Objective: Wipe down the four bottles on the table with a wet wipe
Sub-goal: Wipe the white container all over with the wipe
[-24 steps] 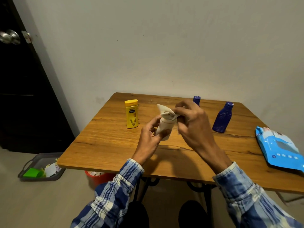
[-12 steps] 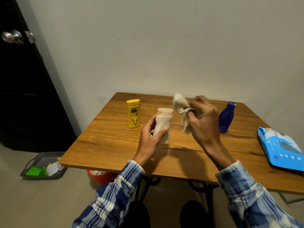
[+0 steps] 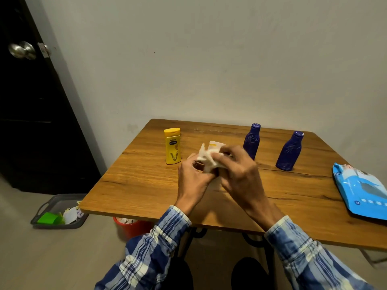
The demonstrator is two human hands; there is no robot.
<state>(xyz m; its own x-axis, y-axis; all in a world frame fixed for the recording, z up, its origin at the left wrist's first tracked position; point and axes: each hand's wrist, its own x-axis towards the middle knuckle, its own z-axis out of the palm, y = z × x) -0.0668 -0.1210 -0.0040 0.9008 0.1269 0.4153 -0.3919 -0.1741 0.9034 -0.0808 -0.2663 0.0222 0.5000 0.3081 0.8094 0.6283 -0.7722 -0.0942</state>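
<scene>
Grained wood table [image 3: 134, 185], glossy plastic yellow bottle [image 3: 172, 148], crumpled cloth-like wet wipe [image 3: 206, 159].

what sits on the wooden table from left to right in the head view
yellow plastic bottle → white bottle half wrapped in a white wet wipe → dark blue bottle → second dark blue bottle → light blue wipes pack

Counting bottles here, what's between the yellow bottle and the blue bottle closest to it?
The white bottle, held by the left hand while the right hand holds a wipe against it, as the head view shows.
</scene>
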